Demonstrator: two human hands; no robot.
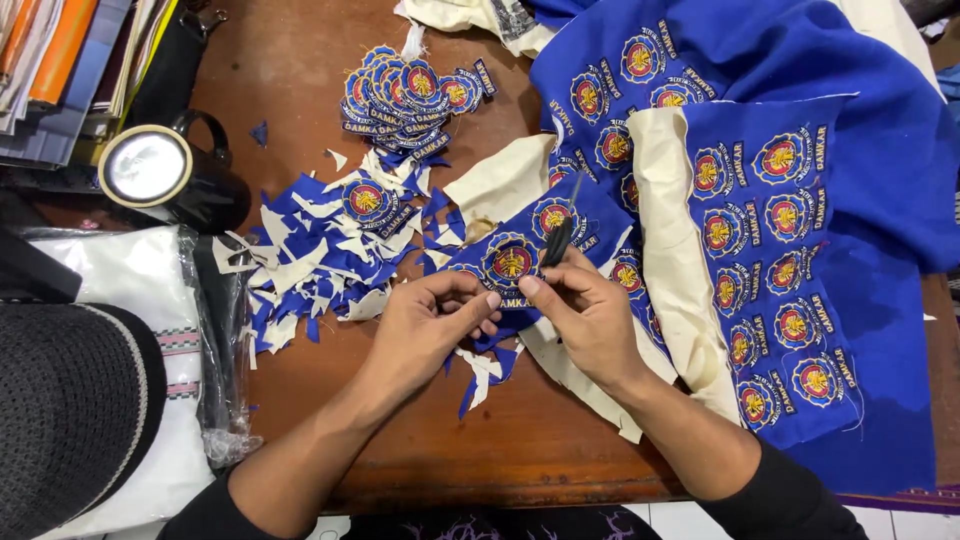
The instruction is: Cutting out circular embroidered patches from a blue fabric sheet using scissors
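Left hand (425,320) pinches a blue cloth strip with round embroidered badges (510,262), held between both hands over the brown wooden worktop (300,60). Right hand (585,315) grips small black scissors (558,238). Risk: blades nick badge edge or left fingertips, since they're close. Black lidded mug (165,172) far left of hands, contents hidden.

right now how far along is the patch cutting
Done: a pile of cut patches beside a heap of blue and cream scraps. In hand: left hand holds a patch piece while right hand works scissors. Left: many uncut patches on the blue cloth.
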